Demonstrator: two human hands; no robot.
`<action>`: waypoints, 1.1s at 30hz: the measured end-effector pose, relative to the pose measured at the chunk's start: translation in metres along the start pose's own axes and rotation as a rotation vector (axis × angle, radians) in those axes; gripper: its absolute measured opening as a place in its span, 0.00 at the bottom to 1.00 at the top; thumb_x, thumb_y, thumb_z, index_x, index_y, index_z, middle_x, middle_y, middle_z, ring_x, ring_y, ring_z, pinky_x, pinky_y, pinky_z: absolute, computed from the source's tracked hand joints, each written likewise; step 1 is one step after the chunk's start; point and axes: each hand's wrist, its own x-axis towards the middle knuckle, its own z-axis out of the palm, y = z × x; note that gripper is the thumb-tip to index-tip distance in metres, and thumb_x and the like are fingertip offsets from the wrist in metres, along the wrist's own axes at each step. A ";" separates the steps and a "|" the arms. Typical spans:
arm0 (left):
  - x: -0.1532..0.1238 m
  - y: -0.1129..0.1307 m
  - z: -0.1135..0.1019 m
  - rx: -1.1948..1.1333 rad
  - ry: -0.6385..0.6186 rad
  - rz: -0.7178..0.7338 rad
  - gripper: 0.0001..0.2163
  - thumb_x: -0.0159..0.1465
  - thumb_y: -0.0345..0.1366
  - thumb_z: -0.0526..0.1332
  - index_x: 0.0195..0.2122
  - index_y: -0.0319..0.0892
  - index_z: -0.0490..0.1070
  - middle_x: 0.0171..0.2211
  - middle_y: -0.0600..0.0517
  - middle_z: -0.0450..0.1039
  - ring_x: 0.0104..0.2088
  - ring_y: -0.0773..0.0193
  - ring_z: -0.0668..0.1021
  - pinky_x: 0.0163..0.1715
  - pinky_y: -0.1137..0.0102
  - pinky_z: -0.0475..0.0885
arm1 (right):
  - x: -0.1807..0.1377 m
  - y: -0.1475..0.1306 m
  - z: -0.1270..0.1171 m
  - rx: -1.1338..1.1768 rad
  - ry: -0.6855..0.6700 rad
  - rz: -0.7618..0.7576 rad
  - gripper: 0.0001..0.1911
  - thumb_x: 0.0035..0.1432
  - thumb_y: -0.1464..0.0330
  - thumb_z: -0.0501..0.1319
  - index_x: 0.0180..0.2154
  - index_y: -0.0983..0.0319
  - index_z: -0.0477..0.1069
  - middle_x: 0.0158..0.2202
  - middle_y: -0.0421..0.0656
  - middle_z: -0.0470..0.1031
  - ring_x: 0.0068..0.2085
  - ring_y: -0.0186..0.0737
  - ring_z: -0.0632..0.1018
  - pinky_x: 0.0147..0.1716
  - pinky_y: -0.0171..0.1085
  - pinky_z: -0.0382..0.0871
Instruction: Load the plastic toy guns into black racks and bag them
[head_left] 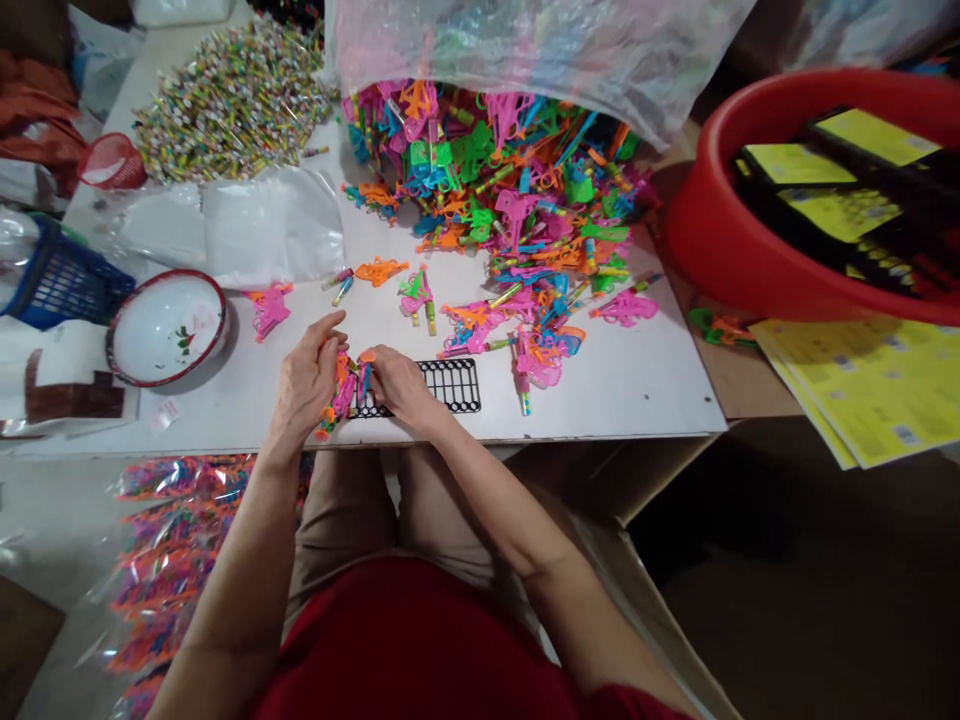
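Observation:
A black plastic rack [454, 385] with round holes lies at the table's front edge. At its left end several pink and orange plastic toys [342, 388] stand close together. My left hand [304, 378] rests along their left side, its fingers stretched forward. My right hand [401, 385] reaches over the rack, fingers closed on a small blue and orange plastic toy [365, 375], partly hidden by the fingers. Farther in front lie an orange toy [381, 270], a green toy [413, 288] and a pink toy [270, 310].
A heap of colourful plastic toys [517, 210] spills from a clear bag [525, 40]. Small candy tubes [232, 100] are piled at the back left. An enamel bowl [169, 330] and a blue basket [67, 275] stand left. At right are a red tub [690, 230] and yellow cards [862, 390].

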 end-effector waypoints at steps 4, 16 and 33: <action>0.000 -0.002 -0.002 0.037 -0.029 0.027 0.17 0.68 0.39 0.51 0.56 0.43 0.67 0.42 0.48 0.77 0.42 0.63 0.79 0.45 0.66 0.73 | 0.004 -0.009 -0.001 -0.159 -0.050 0.030 0.10 0.65 0.73 0.50 0.45 0.63 0.67 0.42 0.49 0.73 0.43 0.44 0.72 0.41 0.38 0.65; 0.011 0.004 -0.018 0.053 -0.125 0.261 0.16 0.65 0.41 0.58 0.52 0.43 0.72 0.45 0.48 0.76 0.46 0.60 0.77 0.49 0.64 0.71 | -0.020 -0.013 -0.001 0.027 0.045 0.046 0.11 0.66 0.71 0.54 0.49 0.64 0.67 0.44 0.48 0.72 0.45 0.40 0.73 0.45 0.37 0.65; 0.005 0.003 -0.009 -0.049 -0.071 0.217 0.13 0.66 0.37 0.57 0.50 0.44 0.74 0.45 0.49 0.76 0.42 0.63 0.79 0.47 0.64 0.73 | -0.042 -0.024 0.052 -0.151 0.131 -0.228 0.08 0.66 0.66 0.56 0.39 0.63 0.71 0.39 0.47 0.75 0.42 0.42 0.72 0.44 0.38 0.64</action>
